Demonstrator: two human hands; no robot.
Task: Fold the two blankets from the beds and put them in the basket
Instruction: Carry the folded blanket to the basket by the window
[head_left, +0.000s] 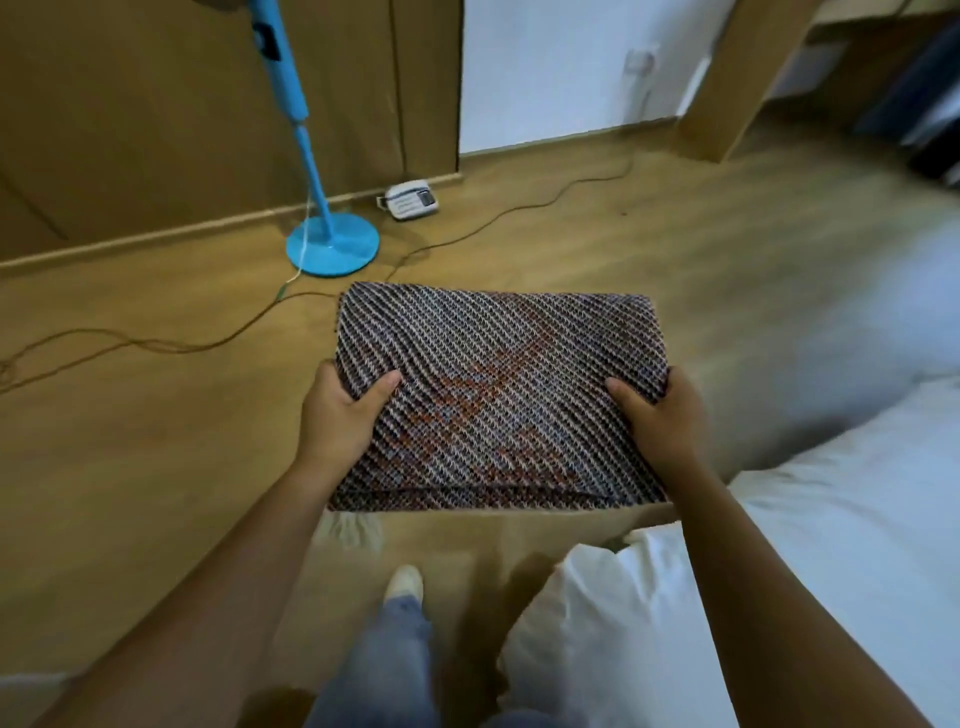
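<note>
A folded blanket (498, 395), woven in dark, blue and orange diagonal stripes, is held flat in the air above the wooden floor. My left hand (340, 415) grips its left edge, thumb on top and fingers underneath. My right hand (657, 421) grips the right edge the same way. The blanket forms a neat rectangle with stacked layers showing along its near edge. No basket is in view.
A white bed (831, 545) with a pillow (597, 623) fills the lower right. A blue fan stand (332, 244) stands on the floor ahead left, with a small white device (413, 200) by the wall. Thin cables (208, 340) trail over the floor. My leg and foot (402, 582) are below.
</note>
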